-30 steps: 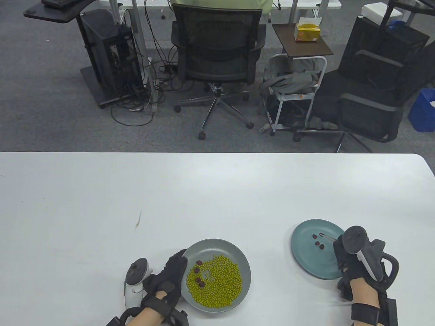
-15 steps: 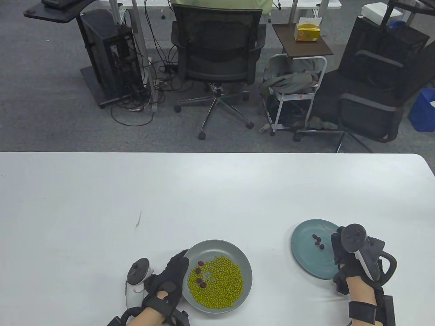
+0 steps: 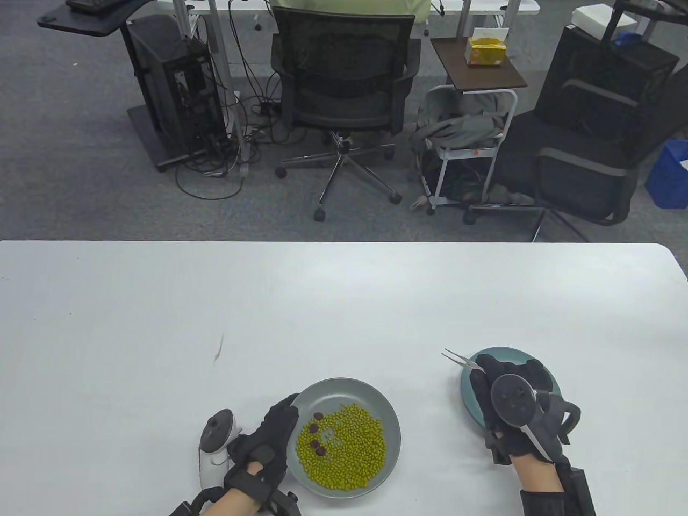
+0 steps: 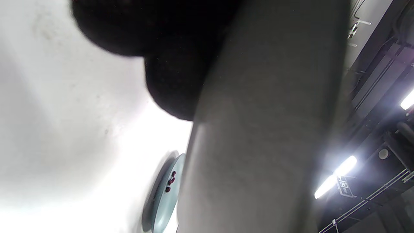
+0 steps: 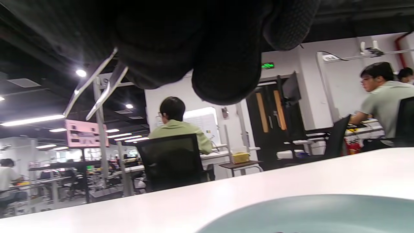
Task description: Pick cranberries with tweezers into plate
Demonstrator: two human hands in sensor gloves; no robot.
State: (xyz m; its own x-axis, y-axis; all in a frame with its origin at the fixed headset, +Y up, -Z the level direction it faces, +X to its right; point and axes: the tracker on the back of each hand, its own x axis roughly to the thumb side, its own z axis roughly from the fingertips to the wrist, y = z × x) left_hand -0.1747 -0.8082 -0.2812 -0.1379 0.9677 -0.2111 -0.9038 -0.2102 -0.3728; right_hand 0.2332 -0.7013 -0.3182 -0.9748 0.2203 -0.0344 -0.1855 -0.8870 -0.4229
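Gripping the rim of the grey plate (image 3: 391, 430), the left hand (image 3: 269, 438) steadies the green beans (image 3: 349, 449) and four cranberries (image 3: 316, 432) at their left edge. To the right, the right hand (image 3: 510, 400) pinches the tweezers (image 3: 461, 360) above the blue plate (image 3: 468, 400); their long axis points up-left, tips parted. Only the left wrist view shows three cranberries on the blue plate (image 4: 161, 200), which the right hand hides from above.

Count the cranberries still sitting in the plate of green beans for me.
4, all near the left side of the gray plate, beside the left hand: one at top, one lower, two together lowest. Beans may bury more.
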